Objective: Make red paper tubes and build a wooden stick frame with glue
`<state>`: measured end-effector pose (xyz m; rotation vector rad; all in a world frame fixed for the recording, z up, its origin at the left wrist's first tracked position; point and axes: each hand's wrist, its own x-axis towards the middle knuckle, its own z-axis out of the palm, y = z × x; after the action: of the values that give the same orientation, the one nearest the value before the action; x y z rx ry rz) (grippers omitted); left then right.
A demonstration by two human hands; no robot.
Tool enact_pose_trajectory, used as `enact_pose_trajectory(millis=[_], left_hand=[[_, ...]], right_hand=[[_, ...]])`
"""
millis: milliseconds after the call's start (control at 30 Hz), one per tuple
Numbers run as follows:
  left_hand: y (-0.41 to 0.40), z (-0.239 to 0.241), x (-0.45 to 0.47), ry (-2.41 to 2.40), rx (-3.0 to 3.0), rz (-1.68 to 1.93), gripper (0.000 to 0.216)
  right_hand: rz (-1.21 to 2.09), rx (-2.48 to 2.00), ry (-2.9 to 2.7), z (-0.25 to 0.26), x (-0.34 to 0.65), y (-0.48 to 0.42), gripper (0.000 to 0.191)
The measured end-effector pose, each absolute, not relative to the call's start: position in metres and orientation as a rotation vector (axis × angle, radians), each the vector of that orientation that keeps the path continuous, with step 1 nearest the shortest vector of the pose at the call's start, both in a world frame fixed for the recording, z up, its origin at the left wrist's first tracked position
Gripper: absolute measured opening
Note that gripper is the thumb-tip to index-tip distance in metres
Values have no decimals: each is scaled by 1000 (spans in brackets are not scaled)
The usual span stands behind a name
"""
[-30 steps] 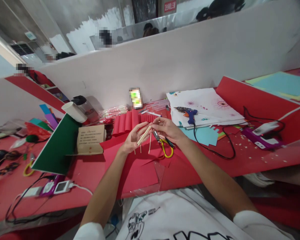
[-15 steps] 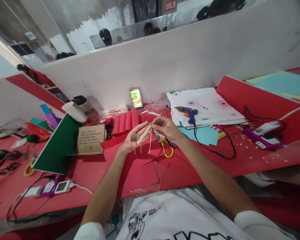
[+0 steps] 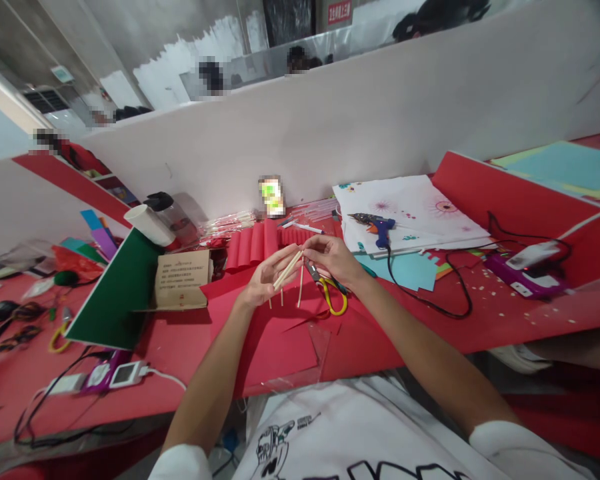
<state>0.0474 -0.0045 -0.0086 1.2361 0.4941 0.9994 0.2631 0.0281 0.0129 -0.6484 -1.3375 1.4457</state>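
Note:
Several thin pale wooden sticks (image 3: pixel 288 271) lie across my left hand (image 3: pixel 266 277), whose fingers are curled around them over the red paper (image 3: pixel 275 333). My right hand (image 3: pixel 330 257) meets it at the fingertips, thumb and forefinger pinched at the upper ends of the sticks. More thin sticks (image 3: pixel 301 291) point down below the two hands. Just under my right hand lie scissors (image 3: pixel 334 295) with yellow handles, partly hidden by it. Behind my hands stand rolled red paper tubes (image 3: pixel 253 245).
A blue hot glue gun (image 3: pixel 380 227) rests on white printed sheets (image 3: pixel 415 200) at the right, its cord trailing over the table. To the left are a cardboard box (image 3: pixel 183 280) and a green board (image 3: pixel 117 293). A lit phone (image 3: pixel 272 195) leans on the white partition (image 3: pixel 305 133).
Hardly anything differs. Both hands keep their place around the sticks, with only a very slight shift of the right hand's fingers.

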Motion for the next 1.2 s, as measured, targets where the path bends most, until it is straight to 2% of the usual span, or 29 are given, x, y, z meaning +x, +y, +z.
enact_pose_trajectory(millis=[400,800,967,1200], left_hand=[[-3,-7,49,509,1235,1037,104],[17,-15,59,607,1167,1723,41],[20,-16,58,670,1153,1891,34],[23,-20,55,779,1188,1907,32]], right_hand=[[1394,-644,-1328,4,269,38,30],[1248,-647,-1225,9,275,40,32],[1144,-648,-1239,5,274,40,30],[1071,-644,-1271,0,272,42,24]])
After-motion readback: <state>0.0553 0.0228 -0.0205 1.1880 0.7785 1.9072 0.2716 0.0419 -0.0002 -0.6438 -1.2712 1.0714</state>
